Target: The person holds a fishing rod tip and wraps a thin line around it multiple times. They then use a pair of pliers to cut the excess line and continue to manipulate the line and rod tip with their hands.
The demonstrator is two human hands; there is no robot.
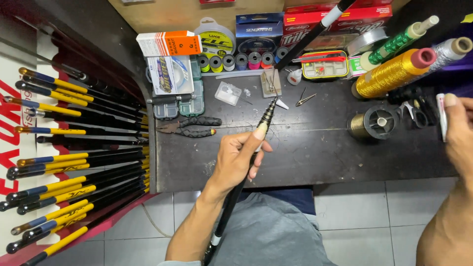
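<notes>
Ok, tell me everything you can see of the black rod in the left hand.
The black rod is slim and glossy, running from the person's lap up and right over the dark workbench. Its upper tip carries a wrapped, ribbed-looking section, with a pale band near the low end. The left hand grips it below the tip, thumb pressed along the shaft. It hangs tilted above the bench, apart from the pliers beside it.

left hand [240, 156]: grips black rod [246, 172] | right hand [460, 130]: pinches white tube [442, 117] | dark bench [305, 148]
</notes>
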